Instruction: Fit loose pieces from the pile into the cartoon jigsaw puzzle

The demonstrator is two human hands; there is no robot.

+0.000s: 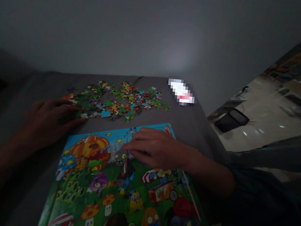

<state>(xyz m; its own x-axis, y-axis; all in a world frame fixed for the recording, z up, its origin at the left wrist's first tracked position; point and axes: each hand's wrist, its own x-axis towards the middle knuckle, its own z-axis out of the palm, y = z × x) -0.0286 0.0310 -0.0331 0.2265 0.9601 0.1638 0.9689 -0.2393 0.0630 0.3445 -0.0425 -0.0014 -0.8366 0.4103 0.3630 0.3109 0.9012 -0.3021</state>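
A colourful picture board [102, 172] with a pumpkin, mushrooms and cartoon figures lies at the bottom centre. My right hand [155, 147] rests over its upper part, fingers drawn together and pointing left at the grey figure; anything under the fingertips is hidden. Beyond the board, loose puzzle pieces [125, 101] are spread in a wide heap on the grey cloth. At the heap's left end, my left hand [57, 114] touches the pieces with its fingers apart, the thumb near the board's upper left corner.
A bright, pixelated phone-like object [181, 92] lies at the back right of the grey cloth surface [189, 124]. A pale wall [121, 28] rises behind. On the floor to the right stands a dark bin-like object [231, 120], with furniture farther off.
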